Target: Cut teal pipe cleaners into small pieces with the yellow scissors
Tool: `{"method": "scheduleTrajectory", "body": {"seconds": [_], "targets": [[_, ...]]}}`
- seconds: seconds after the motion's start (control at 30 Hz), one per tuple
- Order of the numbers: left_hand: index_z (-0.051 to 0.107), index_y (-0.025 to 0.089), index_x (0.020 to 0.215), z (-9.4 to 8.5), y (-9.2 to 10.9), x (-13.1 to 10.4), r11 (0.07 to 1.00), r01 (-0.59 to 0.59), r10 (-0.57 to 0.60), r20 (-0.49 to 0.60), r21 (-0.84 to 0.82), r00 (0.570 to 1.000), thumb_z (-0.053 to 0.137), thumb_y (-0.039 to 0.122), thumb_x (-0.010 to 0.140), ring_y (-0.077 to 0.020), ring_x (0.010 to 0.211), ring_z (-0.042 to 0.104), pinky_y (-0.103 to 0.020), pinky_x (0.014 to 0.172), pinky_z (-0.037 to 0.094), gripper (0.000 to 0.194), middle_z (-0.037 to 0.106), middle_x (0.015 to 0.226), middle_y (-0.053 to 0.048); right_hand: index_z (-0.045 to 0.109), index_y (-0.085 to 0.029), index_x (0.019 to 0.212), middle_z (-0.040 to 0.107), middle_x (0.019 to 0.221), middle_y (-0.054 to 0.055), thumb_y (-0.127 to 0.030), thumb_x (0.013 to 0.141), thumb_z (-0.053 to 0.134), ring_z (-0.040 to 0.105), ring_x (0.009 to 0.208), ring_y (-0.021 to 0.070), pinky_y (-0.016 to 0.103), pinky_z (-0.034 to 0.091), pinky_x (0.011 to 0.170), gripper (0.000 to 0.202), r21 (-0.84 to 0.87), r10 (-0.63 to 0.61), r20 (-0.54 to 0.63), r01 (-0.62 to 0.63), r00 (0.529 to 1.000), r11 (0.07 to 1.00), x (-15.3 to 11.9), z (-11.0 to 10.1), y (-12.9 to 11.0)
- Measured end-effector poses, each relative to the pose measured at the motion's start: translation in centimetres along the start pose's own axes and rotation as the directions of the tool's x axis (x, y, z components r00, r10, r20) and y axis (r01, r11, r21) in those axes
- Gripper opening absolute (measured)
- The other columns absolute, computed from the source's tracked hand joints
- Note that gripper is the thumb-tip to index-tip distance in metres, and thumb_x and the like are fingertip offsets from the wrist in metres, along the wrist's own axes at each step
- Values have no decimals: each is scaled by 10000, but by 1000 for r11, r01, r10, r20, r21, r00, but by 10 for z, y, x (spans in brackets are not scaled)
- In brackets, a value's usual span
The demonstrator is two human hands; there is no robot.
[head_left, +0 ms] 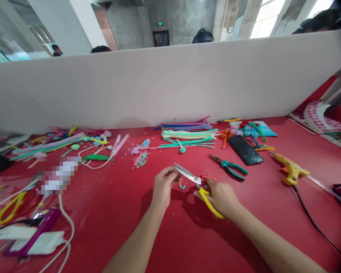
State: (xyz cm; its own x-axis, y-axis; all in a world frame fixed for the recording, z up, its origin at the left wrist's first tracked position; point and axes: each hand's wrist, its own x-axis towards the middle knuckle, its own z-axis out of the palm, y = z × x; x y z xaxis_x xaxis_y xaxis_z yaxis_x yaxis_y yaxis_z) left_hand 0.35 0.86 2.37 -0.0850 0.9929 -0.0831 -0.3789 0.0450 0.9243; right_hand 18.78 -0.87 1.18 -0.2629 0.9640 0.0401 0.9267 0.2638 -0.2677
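Observation:
My right hand (pixel 220 197) is closed on a pair of scissors (pixel 197 180) with one red and one yellow handle. The blades point up and left and reach the fingertips of my left hand (pixel 165 185). That hand is pinched; what it holds, if anything, is too small to make out. A few small teal cut pieces (pixel 182 187) lie on the red table just right of my left fingers. Small pink and teal clippings (pixel 141 160) form a pile farther back.
Bundled pipe cleaners (pixel 190 134) lie along the white partition (pixel 159 83). Pliers (pixel 230 167), a black phone (pixel 246 149) and a yellow glue gun (pixel 292 168) with its cord are at right. Cables, a purple object (pixel 35 231) and other scissors (pixel 13 208) crowd the left.

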Motion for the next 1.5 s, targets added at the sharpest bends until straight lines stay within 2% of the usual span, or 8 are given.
{"method": "scheduleTrajectory", "body": {"seconds": [0.23, 0.77, 1.3, 1.5], "targets": [[572, 114, 724, 0, 1, -1, 999, 16, -16, -1, -45, 1000, 594, 217, 651, -85, 519, 519, -202, 505, 411, 129, 565, 592, -9, 452, -193, 729, 598, 625, 38, -544, 749, 336, 560, 563, 160, 243, 210, 464, 370, -26, -19, 22, 19, 1000, 999, 0, 2, 1], [572, 115, 714, 0, 1, -2, 994, 45, -45, 3, -100, 999, 598, 206, 656, -68, 510, 518, -174, 487, 402, 111, 576, 601, -5, 439, -190, 674, 575, 558, 27, -555, 760, 312, 519, 472, 131, 238, 179, 439, 396, -60, -70, -7, 70, 998, 996, 0, -1, 1], [578, 112, 739, 1, 3, -1, 997, 27, -26, 10, -76, 1000, 589, 208, 664, -67, 516, 509, -178, 494, 408, 123, 571, 614, -13, 468, -190, 679, 582, 555, 28, -536, 761, 329, 506, 463, 125, 233, 173, 433, 382, -70, -44, 8, 45, 999, 997, 0, 1, 4], [560, 112, 745, 2, 2, -2, 995, 57, -56, 7, -77, 998, 601, 230, 651, -81, 530, 520, -189, 494, 406, 157, 581, 635, -28, 488, -189, 668, 586, 558, 42, -547, 751, 337, 529, 489, 136, 229, 190, 442, 397, -51, 36, 22, -34, 999, 998, 1, -3, 2]]}}
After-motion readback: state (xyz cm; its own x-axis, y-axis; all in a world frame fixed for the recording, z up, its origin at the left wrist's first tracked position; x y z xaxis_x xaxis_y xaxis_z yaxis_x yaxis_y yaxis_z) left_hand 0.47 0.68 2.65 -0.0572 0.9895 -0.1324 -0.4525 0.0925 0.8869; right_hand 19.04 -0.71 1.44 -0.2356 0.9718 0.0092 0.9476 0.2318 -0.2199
